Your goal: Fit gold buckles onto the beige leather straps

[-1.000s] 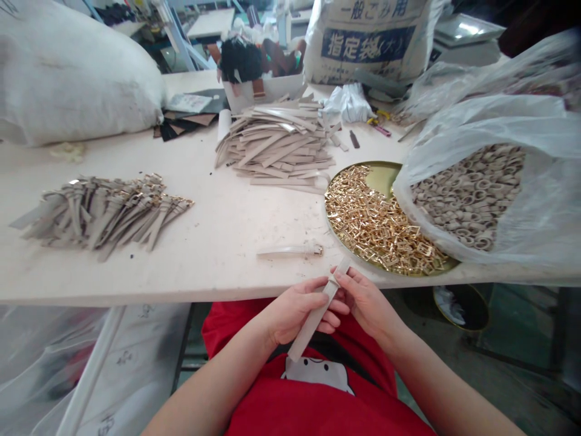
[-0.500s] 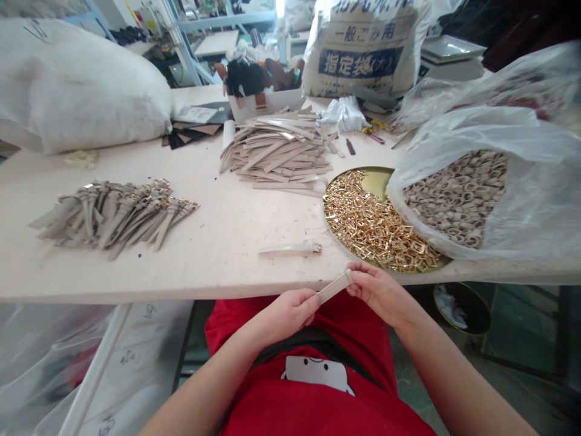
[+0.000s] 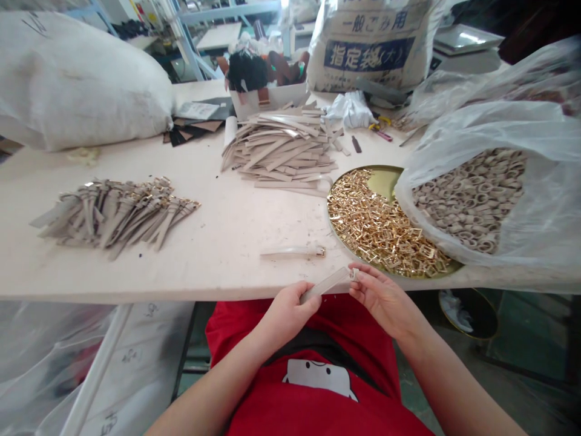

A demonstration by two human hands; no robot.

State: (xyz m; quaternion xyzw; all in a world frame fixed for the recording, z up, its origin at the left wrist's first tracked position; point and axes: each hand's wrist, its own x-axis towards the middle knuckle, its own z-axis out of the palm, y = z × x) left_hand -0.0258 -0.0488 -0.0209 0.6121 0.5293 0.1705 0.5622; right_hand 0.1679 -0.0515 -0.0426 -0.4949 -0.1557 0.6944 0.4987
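My left hand point(image 3: 290, 310) is closed around a flat beige strap point(image 3: 327, 285) just off the table's front edge. At the strap's far end, my right hand point(image 3: 380, 298) pinches a small pale loop point(image 3: 353, 274) between thumb and fingers. Whether the loop touches the strap tip is too small to tell. On the table ahead lies another strap point(image 3: 290, 250) with a gold buckle at its right end. Gold buckles point(image 3: 385, 230) fill much of a round tray point(image 3: 380, 181) beyond my right hand. A clear plastic bag point(image 3: 535, 236) full of beige loops point(image 3: 472, 200) overlaps the tray.
Buckled straps point(image 3: 118, 212) are heaped at left, plain strips point(image 3: 281, 148) at the back middle. Behind stand a stuffed white sack point(image 3: 82, 85), an open box point(image 3: 272, 100) and a printed bag point(image 3: 372, 54). Yellow-handled scissors point(image 3: 381, 127) lie near the crumpled white plastic point(image 3: 348, 110).
My left hand has shifted slightly up along the strap, and more of the strap shows. The pale loop now shows in my right fingers at the strap's end. The view has shifted slightly.
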